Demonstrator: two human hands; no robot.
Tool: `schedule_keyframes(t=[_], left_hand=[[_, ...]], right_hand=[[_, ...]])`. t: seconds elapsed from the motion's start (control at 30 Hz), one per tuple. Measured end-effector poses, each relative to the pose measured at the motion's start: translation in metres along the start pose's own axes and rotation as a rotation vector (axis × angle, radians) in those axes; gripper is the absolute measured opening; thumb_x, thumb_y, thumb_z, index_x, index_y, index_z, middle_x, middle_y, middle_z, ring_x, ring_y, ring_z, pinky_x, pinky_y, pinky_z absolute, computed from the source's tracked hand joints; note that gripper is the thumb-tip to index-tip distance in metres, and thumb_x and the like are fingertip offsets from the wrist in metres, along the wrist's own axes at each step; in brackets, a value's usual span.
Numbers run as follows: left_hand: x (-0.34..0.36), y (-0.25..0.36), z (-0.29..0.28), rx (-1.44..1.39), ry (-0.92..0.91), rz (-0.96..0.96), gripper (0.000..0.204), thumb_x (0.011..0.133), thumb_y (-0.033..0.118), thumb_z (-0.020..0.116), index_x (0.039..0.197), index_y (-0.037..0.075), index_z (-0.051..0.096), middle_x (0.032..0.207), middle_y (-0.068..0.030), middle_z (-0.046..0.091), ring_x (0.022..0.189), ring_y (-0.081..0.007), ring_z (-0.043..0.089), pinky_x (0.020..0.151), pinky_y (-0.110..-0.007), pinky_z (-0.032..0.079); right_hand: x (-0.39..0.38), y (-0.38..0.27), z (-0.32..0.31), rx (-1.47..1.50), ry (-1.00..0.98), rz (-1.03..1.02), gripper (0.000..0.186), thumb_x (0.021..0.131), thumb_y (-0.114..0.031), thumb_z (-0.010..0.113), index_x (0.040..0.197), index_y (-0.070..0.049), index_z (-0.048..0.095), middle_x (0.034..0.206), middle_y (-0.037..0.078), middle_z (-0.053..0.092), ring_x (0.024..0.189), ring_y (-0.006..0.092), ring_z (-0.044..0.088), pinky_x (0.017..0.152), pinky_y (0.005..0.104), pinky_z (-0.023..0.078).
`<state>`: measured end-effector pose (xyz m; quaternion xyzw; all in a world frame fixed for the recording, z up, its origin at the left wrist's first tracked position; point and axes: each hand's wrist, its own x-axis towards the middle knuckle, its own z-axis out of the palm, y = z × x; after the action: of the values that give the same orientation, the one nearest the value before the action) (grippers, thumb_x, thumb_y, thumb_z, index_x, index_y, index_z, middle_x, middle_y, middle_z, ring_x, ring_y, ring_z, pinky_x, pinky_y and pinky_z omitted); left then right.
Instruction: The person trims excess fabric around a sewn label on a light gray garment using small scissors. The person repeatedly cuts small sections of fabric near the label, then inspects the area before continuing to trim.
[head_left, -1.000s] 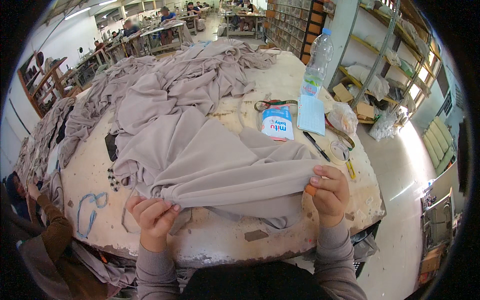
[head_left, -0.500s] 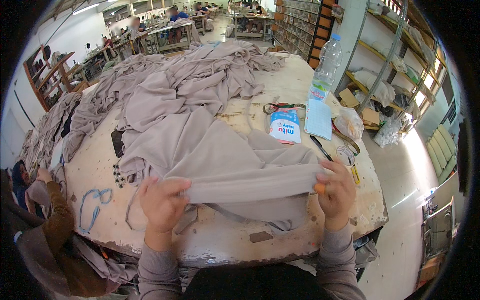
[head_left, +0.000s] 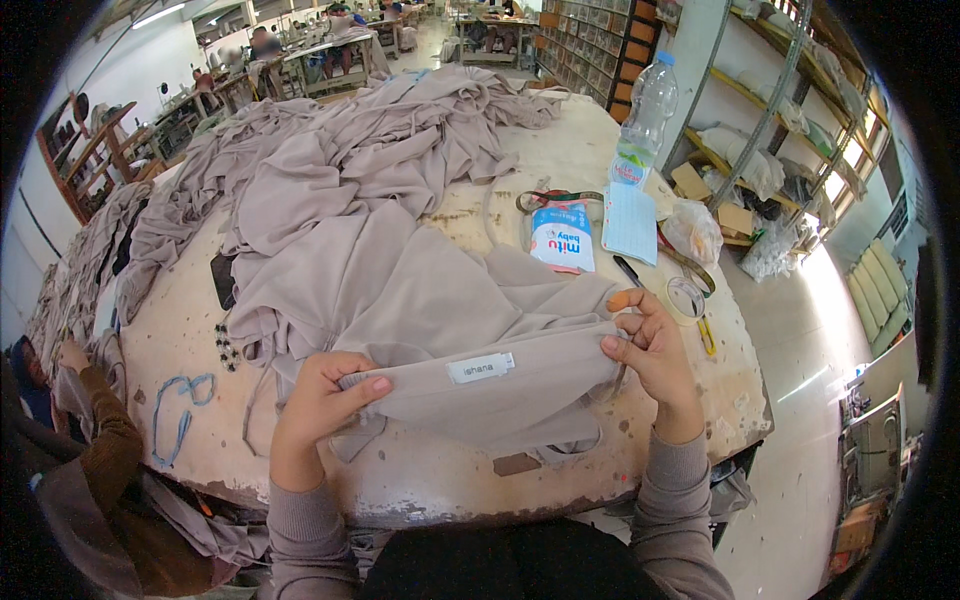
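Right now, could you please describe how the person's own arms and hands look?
Long grey-brown sleeves end in close-fitting cuffs at the wrists. The left hand is bare. The right hand is bare too, except for an orange covering on one fingertip; its material is unclear.

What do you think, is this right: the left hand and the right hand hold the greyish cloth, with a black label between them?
Not quite: the label is white, not black, as the head view shows. The rest stands: the left hand and the right hand hold the greyish cloth, with the label between them.
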<state>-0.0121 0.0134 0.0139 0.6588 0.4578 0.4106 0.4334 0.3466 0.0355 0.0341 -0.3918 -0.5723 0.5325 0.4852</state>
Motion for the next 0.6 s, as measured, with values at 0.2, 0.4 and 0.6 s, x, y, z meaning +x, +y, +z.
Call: schedule_keyframes(t=[0.2,0.4,0.6], left_hand=[[-0.001,0.004,-0.002,0.031,-0.026,-0.018,0.022,0.08,0.017,0.067,0.07,-0.001,0.061,0.056,0.0032,0.05,0.055,-0.0026,0.044,0.048,-0.02,0.034],[0.01,0.005,0.004,0.611,-0.148,-0.188,0.022,0.073,0.022,0.069,0.078,0.002,0.063,0.07,-0.0057,0.061,0.058,-0.0177,0.053,0.059,-0.029,0.041],[0.013,0.006,0.058,0.697,0.115,0.255,0.034,0.072,0.018,0.064,0.103,0.005,0.06,0.109,-0.0108,0.057,0.102,-0.0296,0.051,0.088,-0.04,0.036]], right_hand=[[0.001,-0.001,0.004,0.005,0.01,0.011,0.039,0.076,0.002,0.064,0.109,-0.004,0.044,0.087,0.004,0.059,0.075,0.0043,0.055,0.063,0.0162,0.043],[0.016,0.026,0.016,-0.572,-0.086,-0.034,0.042,0.075,0.002,0.062,0.113,-0.004,0.046,0.101,0.006,0.058,0.09,0.0139,0.055,0.077,0.0253,0.044],[0.022,0.056,0.021,-0.45,-0.112,-0.095,0.044,0.076,-0.011,0.064,0.117,-0.005,0.049,0.11,0.008,0.055,0.099,0.0165,0.051,0.085,0.0294,0.041]])
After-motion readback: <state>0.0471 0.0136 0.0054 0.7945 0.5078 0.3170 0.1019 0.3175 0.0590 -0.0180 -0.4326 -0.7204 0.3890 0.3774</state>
